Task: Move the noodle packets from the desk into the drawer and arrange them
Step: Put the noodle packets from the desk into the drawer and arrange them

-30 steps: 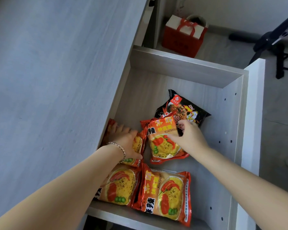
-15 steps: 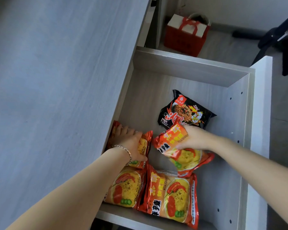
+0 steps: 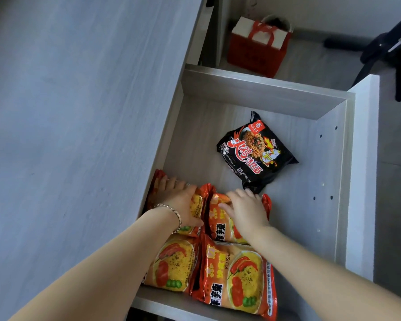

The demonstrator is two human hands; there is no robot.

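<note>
Crowding drawer (image 3: 259, 93): orange packets (image 3: 239, 274)

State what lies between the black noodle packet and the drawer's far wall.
Nothing: in the head view, only bare pale wood-grain drawer floor separates the black noodle packet from the far wall.

Both your arms reach forward and down, bare forearms running in from the bottom edge and converging slightly. Your left hand (image 3: 181, 202) is palm down, fingers (image 3: 169, 181) stretched flat and pointing away from you, thumb tucked along the inner side near the wrist. Bracelet (image 3: 171, 213) sits around your left wrist. Your right hand (image 3: 245, 209) is also palm down, just beside the left, not touching it, fingers spread loosely and slightly bent, thumb angled toward the left hand. Neither hand is closed in a grip; both lie flat, pressing down. Right wrist bends a little, forearm coming in from the lower right
</note>
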